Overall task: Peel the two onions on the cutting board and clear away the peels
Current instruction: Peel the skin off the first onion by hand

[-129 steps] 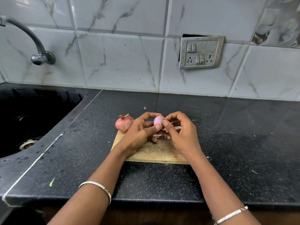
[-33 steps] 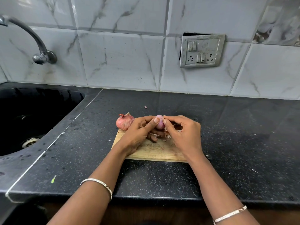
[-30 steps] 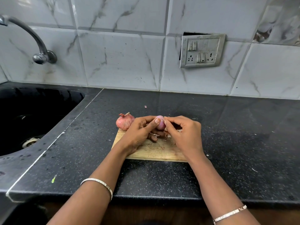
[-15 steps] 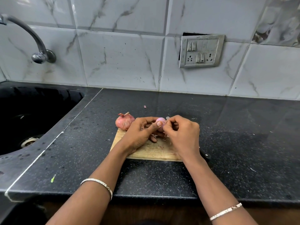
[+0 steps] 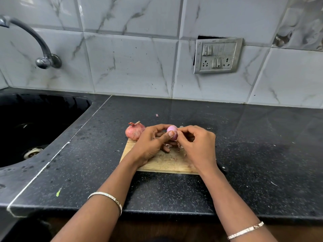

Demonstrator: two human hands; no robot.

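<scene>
On the black speckled countertop [image 5: 262, 145] lies a wooden cutting board [image 5: 166, 164]. Above it the left hand [image 5: 150, 142] grips the pale pink onion [image 5: 172, 133] between thumb and fingers, and the right hand [image 5: 197, 145] pinches the onion's right side with curled fingertips. The unpeeled onion [image 5: 134, 132] rests at the board's far left corner, and peel scraps [image 5: 180, 145] lie under the hands.

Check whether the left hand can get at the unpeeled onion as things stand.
Probably yes: the unpeeled onion sits right beside the left hand at the cutting board's far left corner, with nothing between them. But that hand grips the pink onion, so it must release that first.
</scene>
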